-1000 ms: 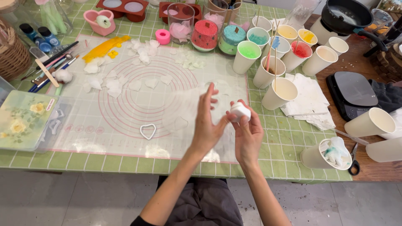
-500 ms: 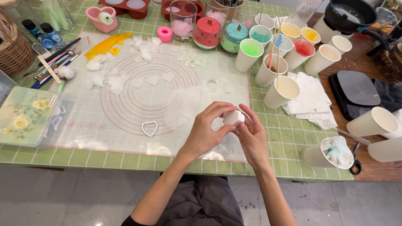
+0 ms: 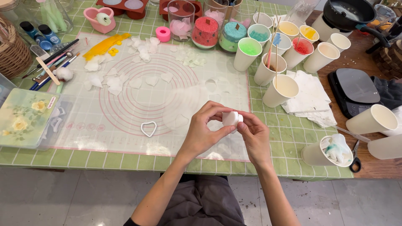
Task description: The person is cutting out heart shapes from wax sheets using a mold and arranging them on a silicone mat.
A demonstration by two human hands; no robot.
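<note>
Both my hands meet over the near right part of a translucent mat with pink rings [image 3: 138,90]. Between the fingertips of my left hand [image 3: 204,130] and my right hand [image 3: 254,136] is a small white lump [image 3: 230,118] of soft material. Each hand pinches it from its own side. A white heart-shaped cutter [image 3: 148,129] lies on the mat to the left of my left hand. Thin white heart-shaped pieces [image 3: 115,81] are scattered over the mat's far part.
Several paper cups with coloured contents [image 3: 278,90] stand at the back right, near crumpled paper towels [image 3: 312,98] and a black scale [image 3: 356,90]. A flowered box [image 3: 25,117] sits at the left, with pens and tools [image 3: 50,67] behind it. Jars stand along the far edge.
My left hand, held open and upright a second ago, has closed onto the white lump. Both hands now pinch it together, slightly lower and nearer to me.
</note>
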